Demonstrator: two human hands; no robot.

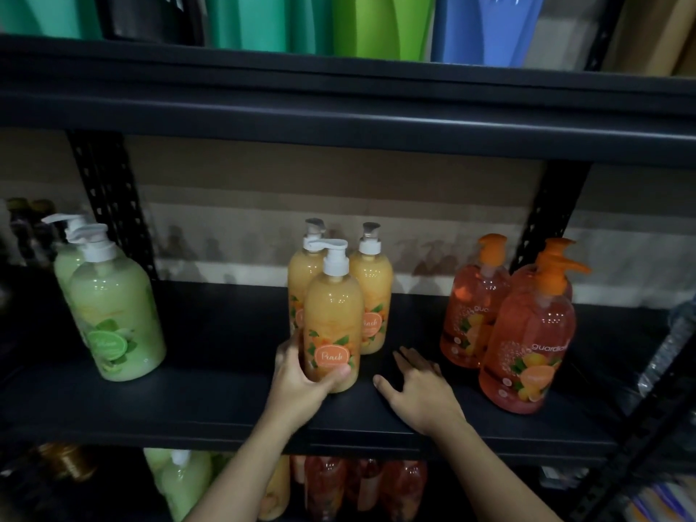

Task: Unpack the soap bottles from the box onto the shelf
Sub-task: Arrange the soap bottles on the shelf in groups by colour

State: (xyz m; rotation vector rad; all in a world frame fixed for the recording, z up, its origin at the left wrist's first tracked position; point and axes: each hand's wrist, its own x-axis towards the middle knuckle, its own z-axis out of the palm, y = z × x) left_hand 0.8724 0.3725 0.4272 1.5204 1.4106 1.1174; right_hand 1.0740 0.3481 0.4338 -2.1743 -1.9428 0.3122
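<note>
High up stand a teal pack (pixel 260 20), a black pack (pixel 150 16), a green pack (pixel 380 24) and a blue pack (pixel 486 28), side by side. A stained pale wall (pixel 244 235) runs behind. Dark bottles (pixel 26 227) stand at far left, and a gold object (pixel 67 461) low on the left is too dim to identify.
</note>
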